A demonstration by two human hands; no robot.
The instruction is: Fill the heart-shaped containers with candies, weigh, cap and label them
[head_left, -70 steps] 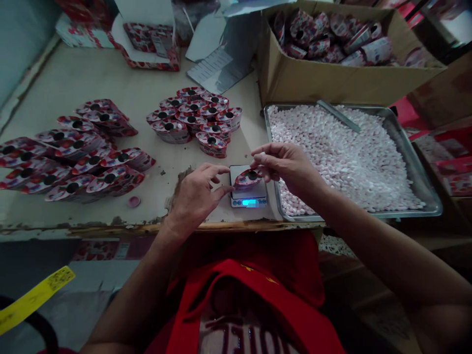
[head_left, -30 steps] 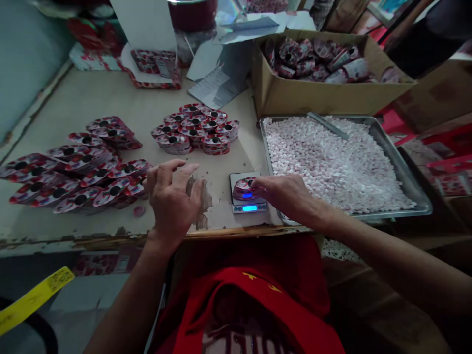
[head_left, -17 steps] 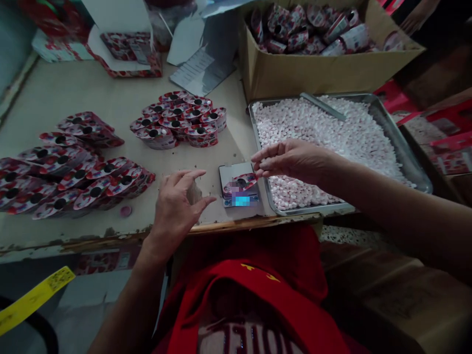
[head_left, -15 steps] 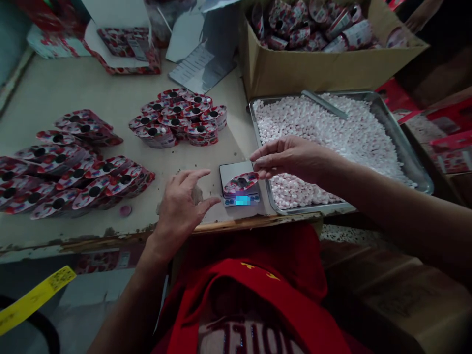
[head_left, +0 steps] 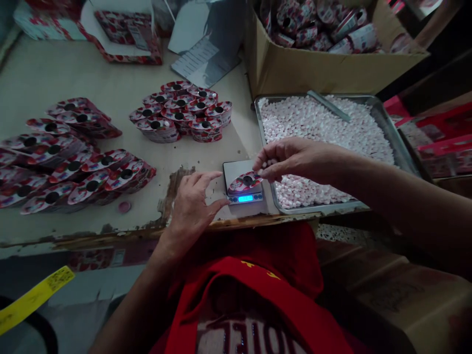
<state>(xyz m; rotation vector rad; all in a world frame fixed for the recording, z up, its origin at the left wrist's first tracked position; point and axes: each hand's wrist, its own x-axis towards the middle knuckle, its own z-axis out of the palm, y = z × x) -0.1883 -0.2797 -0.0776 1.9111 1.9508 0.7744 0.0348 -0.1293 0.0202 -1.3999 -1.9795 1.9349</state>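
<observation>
A small digital scale (head_left: 233, 170) with a lit blue display lies at the table's front edge. On its plate stands a red-and-white printed container (head_left: 239, 184) with a dark round hole in its top. My right hand (head_left: 285, 156) is curled over the container's right end, closed on a few small white tablets (head_left: 272, 162) that show between its fingers. My left hand (head_left: 197, 199) is open at the scale's left side, thumb and fingers apart, the thumb tip at the scale's front left corner. Right of the scale, a metal tray (head_left: 268, 129) holds many such tablets.
Similar containers stand in a middle group (head_left: 180, 115) and a larger left group (head_left: 70, 162). A pink cap (head_left: 124, 206) lies near the edge. Behind the tray is a cardboard box (head_left: 317, 73) of containers. A metal strip (head_left: 328, 105) rests on the tablets.
My left hand has come up to the scale's corner. My right hand has turned and curled, and white tablets now show in its fingers. The view has shifted slightly.
</observation>
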